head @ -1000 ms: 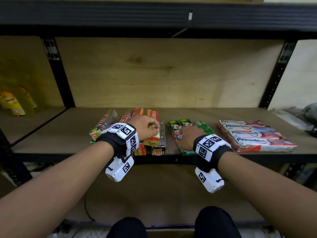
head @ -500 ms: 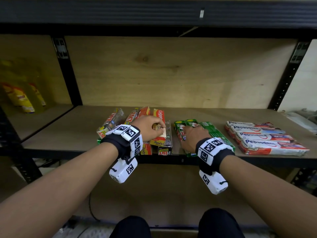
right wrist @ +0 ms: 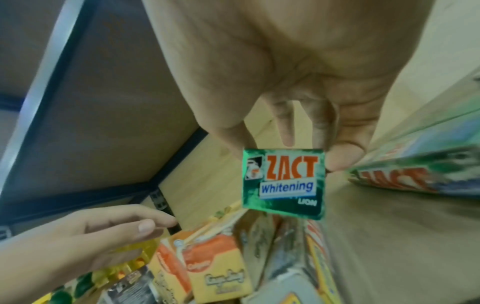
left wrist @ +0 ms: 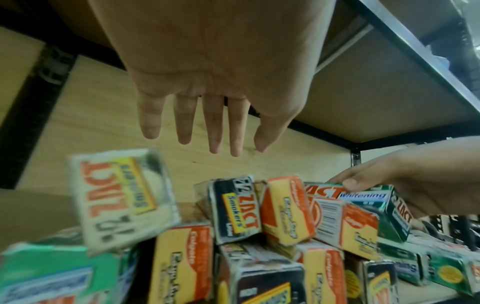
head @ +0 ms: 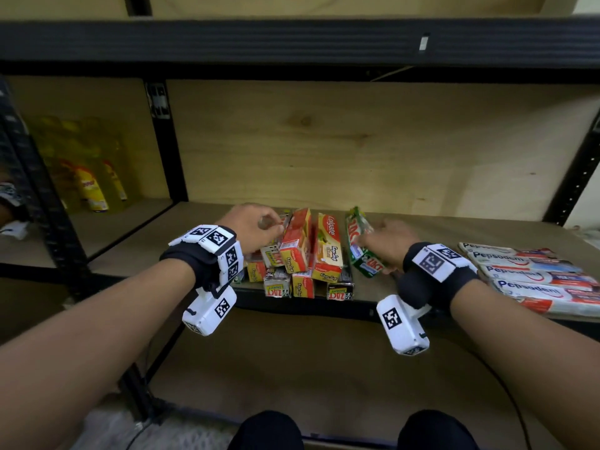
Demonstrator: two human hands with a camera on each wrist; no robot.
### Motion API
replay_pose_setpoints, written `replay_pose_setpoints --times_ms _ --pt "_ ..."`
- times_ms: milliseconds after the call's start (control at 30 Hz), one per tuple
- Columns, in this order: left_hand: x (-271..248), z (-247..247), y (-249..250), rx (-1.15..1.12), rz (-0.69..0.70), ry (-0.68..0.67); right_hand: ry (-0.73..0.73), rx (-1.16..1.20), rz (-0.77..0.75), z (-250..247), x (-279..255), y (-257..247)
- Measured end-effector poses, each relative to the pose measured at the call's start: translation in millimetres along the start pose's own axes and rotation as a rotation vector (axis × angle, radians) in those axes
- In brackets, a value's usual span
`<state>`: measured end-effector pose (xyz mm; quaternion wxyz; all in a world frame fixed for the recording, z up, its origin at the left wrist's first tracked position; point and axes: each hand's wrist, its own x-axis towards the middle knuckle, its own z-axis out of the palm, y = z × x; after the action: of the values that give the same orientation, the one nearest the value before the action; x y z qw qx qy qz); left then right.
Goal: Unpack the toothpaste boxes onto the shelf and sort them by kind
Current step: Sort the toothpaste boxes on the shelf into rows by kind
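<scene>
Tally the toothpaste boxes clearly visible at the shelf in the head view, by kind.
Pepsodent: 5
Colgate: 4
ZACT Smokers: 3
ZACT Whitening: 1, gripped by the right hand
Total: 13; more may be hidden.

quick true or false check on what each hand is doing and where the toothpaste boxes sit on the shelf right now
1. The right hand pinches a green Zact Whitening box. True.
2. The left hand grips a Colgate box. False: its fingers are straight and hold nothing.
3. The Pepsodent boxes lie at the right end of the shelf. True.
4. The Colgate boxes lie right of the Pepsodent ones. False: they lie left.
</scene>
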<state>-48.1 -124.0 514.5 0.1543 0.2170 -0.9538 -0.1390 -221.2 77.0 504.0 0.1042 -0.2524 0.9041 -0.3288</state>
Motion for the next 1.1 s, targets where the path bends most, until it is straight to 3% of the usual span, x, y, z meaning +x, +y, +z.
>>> replay_pose_setpoints --times_ms 133,267,567,733,933,1100 --pt "-3.8 -4.2 -27.3 0.035 -0.064 0.032 0.082 0.098 -0.104 2.9 -3.5 -29.5" --pt "-6.2 -2.6 -43.1 0.056 -0.133 0.030 -0.007 0.128 -0.164 14.7 -5.3 -62.8" --pt "-5.4 5.6 -60.6 -0.099 -0.181 0.099 0.024 -0.316 -0.355 58.1 -4.4 -114.3" --pt "-4.7 4.9 -60.2 -0.114 -0.149 0.078 -0.002 -0.381 -0.393 60.6 -10.4 -116.3" --pt "-5.5 0.3 -41.5 -0.130 -0.063 0.150 -0.035 -0.122 -0.361 46.6 -13.0 -96.1" --pt "3.5 -4.7 -8.8 -0.078 0.056 0.125 -0.009 -0.057 -0.320 18.2 -10.9 -70.5"
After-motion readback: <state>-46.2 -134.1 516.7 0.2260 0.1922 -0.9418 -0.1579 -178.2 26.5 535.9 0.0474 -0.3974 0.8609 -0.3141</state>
